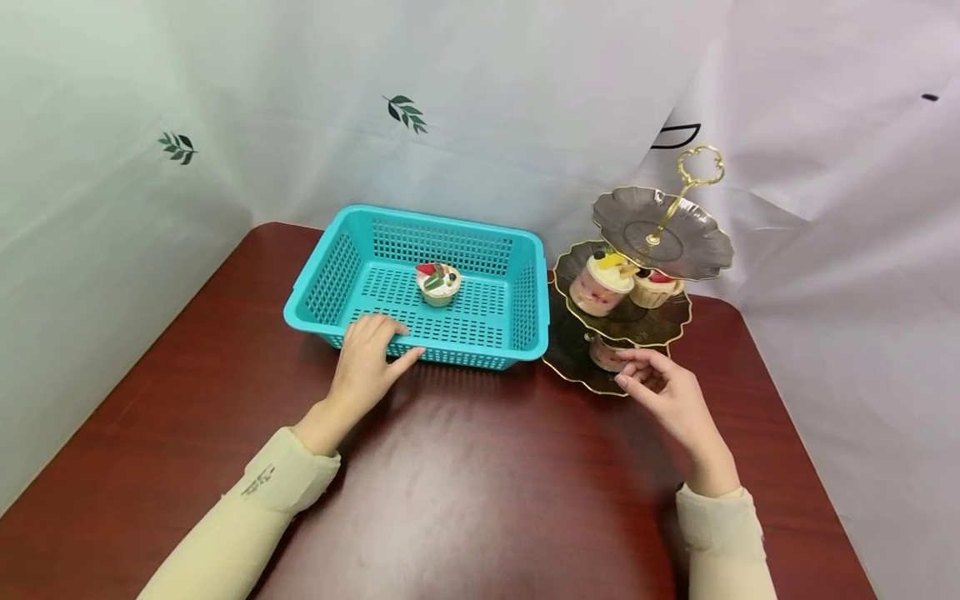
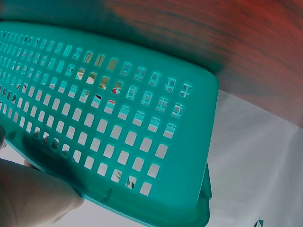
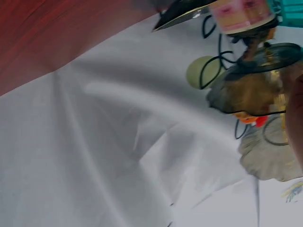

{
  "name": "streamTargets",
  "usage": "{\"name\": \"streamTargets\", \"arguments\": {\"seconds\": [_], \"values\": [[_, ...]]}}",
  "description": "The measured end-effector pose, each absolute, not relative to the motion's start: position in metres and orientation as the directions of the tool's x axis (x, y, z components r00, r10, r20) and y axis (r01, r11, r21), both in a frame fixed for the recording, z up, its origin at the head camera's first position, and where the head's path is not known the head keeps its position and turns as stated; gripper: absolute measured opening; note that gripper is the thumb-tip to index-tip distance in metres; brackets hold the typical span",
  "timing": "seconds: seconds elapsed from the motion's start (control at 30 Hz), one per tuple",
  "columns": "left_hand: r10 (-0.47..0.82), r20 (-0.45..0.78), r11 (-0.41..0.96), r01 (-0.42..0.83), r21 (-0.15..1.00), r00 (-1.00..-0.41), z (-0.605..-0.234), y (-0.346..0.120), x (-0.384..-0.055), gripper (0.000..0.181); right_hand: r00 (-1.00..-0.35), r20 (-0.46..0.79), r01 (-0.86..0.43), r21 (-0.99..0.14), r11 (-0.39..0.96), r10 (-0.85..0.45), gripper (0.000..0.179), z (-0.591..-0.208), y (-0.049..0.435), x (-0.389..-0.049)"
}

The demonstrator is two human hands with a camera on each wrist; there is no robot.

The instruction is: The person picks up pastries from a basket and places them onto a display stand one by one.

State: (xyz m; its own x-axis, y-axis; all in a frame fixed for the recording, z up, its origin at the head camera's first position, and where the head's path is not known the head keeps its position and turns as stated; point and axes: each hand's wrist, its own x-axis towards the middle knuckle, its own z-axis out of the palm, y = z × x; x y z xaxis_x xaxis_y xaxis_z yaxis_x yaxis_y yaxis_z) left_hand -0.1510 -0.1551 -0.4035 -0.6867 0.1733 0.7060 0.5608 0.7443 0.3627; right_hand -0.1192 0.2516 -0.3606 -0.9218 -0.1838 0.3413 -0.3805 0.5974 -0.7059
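My left hand [image 1: 365, 358] grips the near rim of a turquoise plastic basket [image 1: 416, 221], fingers over the edge and thumb outside. In the left wrist view, the thumb [image 2: 33, 196] lies along that rim below the slotted wall. A small fruit-topped tart [image 1: 438, 287] sits inside the basket. My right hand [image 1: 667, 392] is beside the lowest tier of a dark three-tier stand [image 1: 660, 233], fingers loosely bent. Its fingertips overlap the edge of a dessert cup [image 1: 604, 354] there, which in the right wrist view stands on the plate, apart from the hand.
On the stand's middle tier are a taller cup dessert [image 1: 600, 287] with yellow fruit and a tart [image 1: 657, 288] with red fruit. A gold ring handle [image 1: 701, 165] tops the stand. The reddish-brown table [image 1: 480, 483] backs onto a pale curtain [image 1: 487, 108].
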Motion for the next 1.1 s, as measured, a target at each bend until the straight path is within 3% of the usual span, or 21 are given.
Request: {"name": "streamTargets", "arguments": {"seconds": [0.43,1.1], "values": [[0.176,0.697,0.743,0.558,0.369,-0.695,-0.402,-0.154,-0.152,0.033,-0.911,0.344,-0.412,-0.711,0.571,-0.228,0.026,-0.338,0.206,-0.106],[0.164,0.669,0.748,0.534,0.395,-0.725,-0.402,-0.155,-0.152,0.032,-0.915,0.305,-0.402,-0.739,0.54,-0.264,0.028,-0.339,0.167,-0.12]]}}
